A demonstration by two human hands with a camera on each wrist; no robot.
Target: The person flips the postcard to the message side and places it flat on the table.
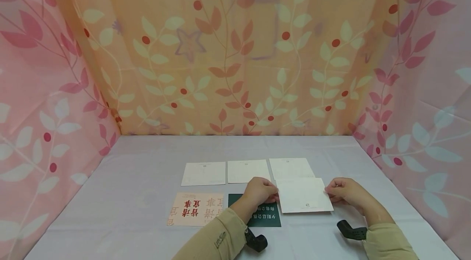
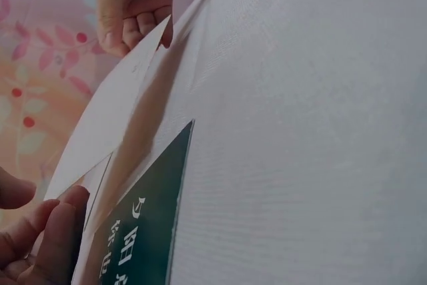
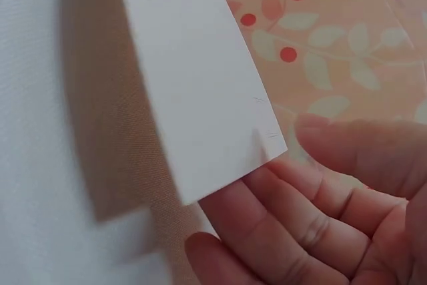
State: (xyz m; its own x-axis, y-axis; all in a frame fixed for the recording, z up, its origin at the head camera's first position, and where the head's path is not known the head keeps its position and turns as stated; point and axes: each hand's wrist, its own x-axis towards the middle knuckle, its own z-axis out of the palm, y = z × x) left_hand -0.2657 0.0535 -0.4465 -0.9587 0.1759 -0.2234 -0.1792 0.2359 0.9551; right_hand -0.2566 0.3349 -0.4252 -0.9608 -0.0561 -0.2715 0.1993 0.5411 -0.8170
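Observation:
A white card (image 1: 304, 196) is raised off the table between my two hands, tilted, with a shadow under it. A small mark is printed near its front edge. My left hand (image 1: 257, 192) grips it by its left edge with the fingertips. My right hand (image 1: 347, 194) is at the opposite edge; in the right wrist view the card's corner (image 3: 230, 158) lies against its fingers (image 3: 257, 228), while the thumb stands apart from it. Partly hidden behind my left hand lies a dark green card (image 1: 265, 213) with white characters. A peach card (image 1: 189, 207) with red characters lies to its left.
Three white cards lie in a back row: a left one (image 1: 203, 174), a middle one (image 1: 248, 171) and a right one (image 1: 290, 168), which the raised card partly covers. A white cloth (image 1: 121, 211) covers the table. Leaf-patterned curtains (image 1: 228, 68) stand behind and at both sides.

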